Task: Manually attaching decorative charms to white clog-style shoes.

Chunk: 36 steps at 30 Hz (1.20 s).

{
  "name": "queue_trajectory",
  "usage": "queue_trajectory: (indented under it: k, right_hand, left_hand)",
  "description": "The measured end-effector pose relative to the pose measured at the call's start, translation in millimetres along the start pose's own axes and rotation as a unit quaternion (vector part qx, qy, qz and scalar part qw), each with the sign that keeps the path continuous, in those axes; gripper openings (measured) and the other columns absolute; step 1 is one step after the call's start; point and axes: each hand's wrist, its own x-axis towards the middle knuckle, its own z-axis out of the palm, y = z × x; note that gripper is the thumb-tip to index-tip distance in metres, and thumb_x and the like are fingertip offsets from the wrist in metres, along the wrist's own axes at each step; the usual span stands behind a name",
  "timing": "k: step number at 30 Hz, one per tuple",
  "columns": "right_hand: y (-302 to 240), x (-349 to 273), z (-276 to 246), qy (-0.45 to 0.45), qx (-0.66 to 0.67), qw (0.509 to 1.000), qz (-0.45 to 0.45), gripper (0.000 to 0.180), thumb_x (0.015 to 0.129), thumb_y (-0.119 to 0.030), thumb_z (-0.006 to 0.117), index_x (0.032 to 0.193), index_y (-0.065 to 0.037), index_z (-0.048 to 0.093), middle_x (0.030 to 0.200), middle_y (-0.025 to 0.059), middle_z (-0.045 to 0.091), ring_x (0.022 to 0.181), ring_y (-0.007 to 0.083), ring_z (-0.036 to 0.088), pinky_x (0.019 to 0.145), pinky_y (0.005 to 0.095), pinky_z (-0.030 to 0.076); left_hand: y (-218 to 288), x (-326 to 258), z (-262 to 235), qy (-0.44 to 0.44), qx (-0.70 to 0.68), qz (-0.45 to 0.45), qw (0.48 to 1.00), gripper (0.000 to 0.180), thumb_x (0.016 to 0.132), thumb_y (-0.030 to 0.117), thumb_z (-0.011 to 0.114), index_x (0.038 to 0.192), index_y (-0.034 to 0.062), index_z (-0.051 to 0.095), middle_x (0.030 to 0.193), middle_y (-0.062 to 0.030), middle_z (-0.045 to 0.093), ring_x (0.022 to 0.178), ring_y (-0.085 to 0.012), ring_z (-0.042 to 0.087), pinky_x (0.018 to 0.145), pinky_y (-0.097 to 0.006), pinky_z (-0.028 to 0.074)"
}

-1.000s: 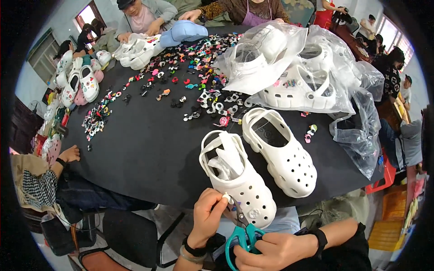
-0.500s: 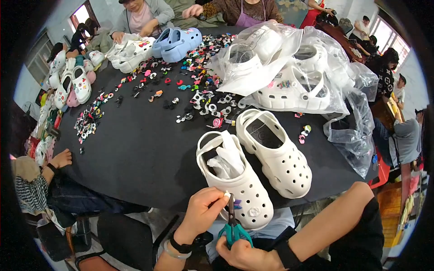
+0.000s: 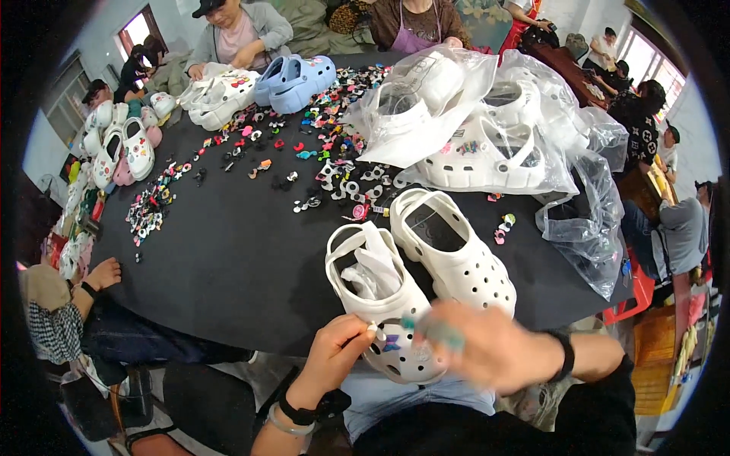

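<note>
My left hand (image 3: 331, 357) pinches a small white charm (image 3: 374, 327) against the near side of a white clog (image 3: 372, 305). A purple-blue butterfly charm (image 3: 391, 343) sits on this clog's toe, and crumpled white paper (image 3: 369, 275) fills its opening. Above the toe, my right hand (image 3: 494, 346) is smeared by motion, closed round teal-handled scissors (image 3: 441, 334); their blades are lost in the blur. To the right stands the matching white clog (image 3: 471, 262), its holes bare where they show and its toe end partly behind my right hand.
Clear plastic bags (image 3: 494, 163) holding white clogs lie at the far right. Loose charms (image 3: 342, 178) scatter over the black table (image 3: 228, 266). Blue clogs (image 3: 296, 83) and decorated white ones stand farther back, near seated people. A person's hand (image 3: 105, 272) rests at the left edge.
My right hand has lifted the scissors from beside my left hand, up and to the right over the clog's toe. My left hand keeps its pinch on the white charm.
</note>
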Motion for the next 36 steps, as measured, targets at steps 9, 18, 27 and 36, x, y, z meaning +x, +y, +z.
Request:
queue_trajectory:
  k: [9, 18, 27, 36]
  right_hand:
    - [37, 33, -33, 0.067, 0.379, 0.859, 0.338, 0.034, 0.101, -0.035, 0.044, 0.096, -0.005, 0.06, 0.081, 0.0018, 0.059, 0.046, 0.0053, 0.039, 0.042, 0.0208, 0.03]
    - [-7, 61, -31, -0.175, -0.007, 0.983, -0.053, 0.027, 0.097, -0.028, 0.047, 0.097, -0.002, 0.056, 0.083, 0.0185, 0.059, 0.078, 0.0371, 0.06, 0.067, 0.0432, 0.049]
    - [80, 42, -37, 0.01, 0.463, 0.83, 0.31, 0.027, 0.1, -0.032, 0.048, 0.096, -0.006, 0.055, 0.095, 0.0082, 0.066, 0.049, 0.0049, 0.045, 0.041, 0.019, 0.031]
    - [-4, -28, -57, 0.15, 0.452, 0.86, 0.181, 0.03, 0.101, -0.032, 0.041, 0.087, -0.006, 0.047, 0.104, 0.0156, 0.061, 0.036, 0.0044, 0.037, 0.034, 0.0176, 0.029]
  left_hand:
    - [-12, -11, 9, 0.044, -0.014, 0.035, 0.998, 0.012, 0.089, 0.006, 0.058, 0.08, -0.0016, 0.058, 0.073, -0.0043, 0.051, 0.072, -0.0163, 0.048, 0.067, -0.03, 0.04]
    - [-13, -17, 20, 0.092, -0.096, 0.004, 0.991, 0.009, 0.089, 0.004, 0.054, 0.082, -0.001, 0.057, 0.081, -0.0029, 0.051, 0.074, -0.0131, 0.046, 0.067, -0.028, 0.038]
    - [-34, -16, -2, 0.058, -0.293, -0.027, 0.954, 0.012, 0.09, 0.004, 0.05, 0.088, -0.0009, 0.061, 0.087, -0.0021, 0.055, 0.077, -0.0103, 0.047, 0.071, -0.025, 0.038]
    - [45, 84, -120, 0.136, 0.209, 0.062, 0.966, 0.023, 0.092, 0.017, 0.054, 0.074, 0.0015, 0.056, 0.062, 0.0, 0.051, 0.06, -0.0086, 0.049, 0.055, -0.025, 0.038]
